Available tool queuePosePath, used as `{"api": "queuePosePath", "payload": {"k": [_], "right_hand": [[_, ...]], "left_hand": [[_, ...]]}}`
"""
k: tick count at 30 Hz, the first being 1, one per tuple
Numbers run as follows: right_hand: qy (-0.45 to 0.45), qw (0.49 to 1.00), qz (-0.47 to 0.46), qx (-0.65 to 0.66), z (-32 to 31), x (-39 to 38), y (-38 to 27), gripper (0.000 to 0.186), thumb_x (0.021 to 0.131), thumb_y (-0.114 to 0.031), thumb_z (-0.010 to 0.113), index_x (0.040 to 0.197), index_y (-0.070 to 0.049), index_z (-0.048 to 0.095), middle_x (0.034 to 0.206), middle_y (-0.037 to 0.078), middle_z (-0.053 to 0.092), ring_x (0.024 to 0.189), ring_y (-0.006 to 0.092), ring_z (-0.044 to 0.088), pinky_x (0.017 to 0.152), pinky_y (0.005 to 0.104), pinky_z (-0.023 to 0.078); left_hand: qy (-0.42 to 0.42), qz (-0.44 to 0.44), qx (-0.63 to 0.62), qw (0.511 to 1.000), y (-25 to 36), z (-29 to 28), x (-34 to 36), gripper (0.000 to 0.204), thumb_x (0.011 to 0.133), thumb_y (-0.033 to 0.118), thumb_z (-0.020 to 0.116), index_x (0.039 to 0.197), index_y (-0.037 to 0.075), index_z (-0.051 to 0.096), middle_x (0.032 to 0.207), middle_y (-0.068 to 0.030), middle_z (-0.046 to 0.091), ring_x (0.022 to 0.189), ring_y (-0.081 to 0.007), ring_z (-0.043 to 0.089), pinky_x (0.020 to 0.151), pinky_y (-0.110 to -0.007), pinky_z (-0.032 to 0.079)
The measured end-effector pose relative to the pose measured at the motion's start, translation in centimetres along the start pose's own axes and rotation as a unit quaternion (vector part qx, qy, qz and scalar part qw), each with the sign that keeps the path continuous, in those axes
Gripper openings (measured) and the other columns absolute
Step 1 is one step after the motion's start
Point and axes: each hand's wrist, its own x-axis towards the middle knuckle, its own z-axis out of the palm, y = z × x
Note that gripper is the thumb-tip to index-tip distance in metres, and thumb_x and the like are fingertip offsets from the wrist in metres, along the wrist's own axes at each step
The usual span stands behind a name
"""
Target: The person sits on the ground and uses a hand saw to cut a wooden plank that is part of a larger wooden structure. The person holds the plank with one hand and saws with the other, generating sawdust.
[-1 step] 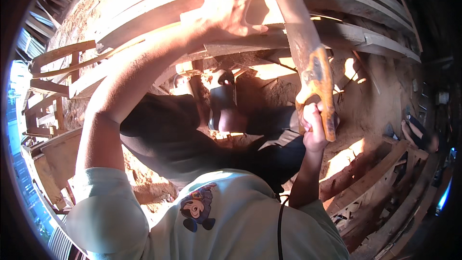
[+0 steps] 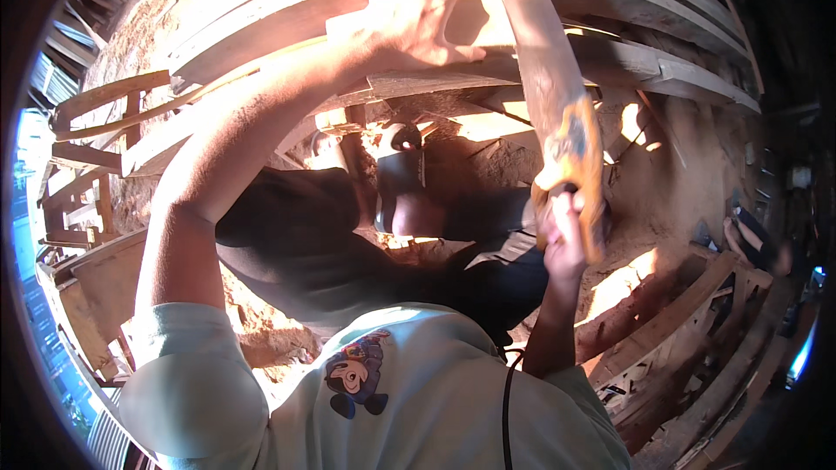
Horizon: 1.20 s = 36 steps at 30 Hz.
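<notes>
While the right hand [image 2: 564, 235], right of centre frame, is wrapped round the yellow-orange handle [image 2: 589, 170] of a saw [image 2: 544, 52], fingers blurred, that handle's slid a bit toward the lower edge vs. a moment ago & the blade's edged slightly right; prob. mid-stroke, maybe on the pull, so cutting looks under way. Blade runs to upper centre of frame, across a pale board [image 2: 493, 2]; far tip's cut off by the top edge, can't tell if teeth bite or how deep. Left hand [image 2: 416, 28], upper centre-left, hasn't budged: half open, thumb & fingers apart, resting on the board, nothing seen in its grip, prob. steadying. Sun glare washes out finger detail. Far right of frame, a limb-like shape [image 2: 753, 239], too dim to make out
</notes>
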Motion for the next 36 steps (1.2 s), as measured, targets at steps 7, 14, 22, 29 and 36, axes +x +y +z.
{"api": "queuePosePath", "payload": {"k": [7, 14, 22, 29, 36], "right_hand": [[0.006, 0.965, 0.125, 0.229, -2.3, -6.2, -0.9, 0.019, 0.097, -0.011, 0.064, 0.113, -0.004, 0.055, 0.087, 0.0, 0.058, 0.075, 0.0067, 0.053, 0.066, 0.0232, 0.042], [0.022, 0.999, -0.004, 0.025, 1.5, 0.3, -0.7, 0.01, 0.098, -0.001, 0.058, 0.093, -0.007, 0.052, 0.071, 0.004, 0.052, 0.055, 0.009, 0.046, 0.049, 0.0241, 0.034], [0.045, 0.992, 0.086, 0.077, -2.7, -6.6, -0.6, 0.014, 0.099, -0.002, 0.057, 0.097, -0.012, 0.048, 0.074, 0.004, 0.051, 0.054, 0.0086, 0.044, 0.045, 0.0236, 0.03], [-0.017, 0.956, -0.182, -0.231, 2.4, 1.2, -0.1, 0.019, 0.092, 0.004, 0.07, 0.103, -0.007, 0.058, 0.076, 0.003, 0.059, 0.053, 0.0072, 0.05, 0.046, 0.0229, 0.038], [0.04, 0.864, -0.232, -0.446, -3.4, -7.6, 3.1, 0.024, 0.091, 0.005, 0.068, 0.101, -0.01, 0.053, 0.084, 0.007, 0.063, 0.056, 0.0102, 0.053, 0.049, 0.0239, 0.042]], "left_hand": [[-0.324, -0.201, -0.282, 0.88, -0.1, -3.5, 3.8, 0.109, 0.082, 0.081, 0.061, 0.152, 0.001, 0.039, 0.126, -0.0346, 0.062, 0.11, -0.0463, 0.066, 0.089, -0.054, 0.057], [-0.24, -0.193, -0.251, 0.918, 0.2, -4.2, 2.5, 0.107, 0.08, 0.081, 0.064, 0.149, 0.002, 0.044, 0.126, -0.0274, 0.065, 0.104, -0.0445, 0.068, 0.085, -0.053, 0.057], [-0.282, -0.118, -0.278, 0.911, -0.3, -5.0, 4.3, 0.091, 0.089, 0.062, 0.066, 0.153, 0.002, 0.041, 0.147, -0.0266, 0.052, 0.136, -0.0489, 0.05, 0.109, -0.055, 0.048], [-0.019, -0.061, -0.22, 0.973, -1.2, -2.9, -0.5, 0.086, 0.091, 0.056, 0.067, 0.132, -0.017, 0.05, 0.126, -0.0316, 0.056, 0.122, -0.044, 0.057, 0.097, -0.048, 0.056], [-0.209, -0.124, -0.356, 0.903, 1.8, -3.3, 4.2, 0.087, 0.093, 0.056, 0.068, 0.143, -0.012, 0.046, 0.142, -0.0449, 0.042, 0.133, -0.0545, 0.048, 0.111, -0.062, 0.041]]}}
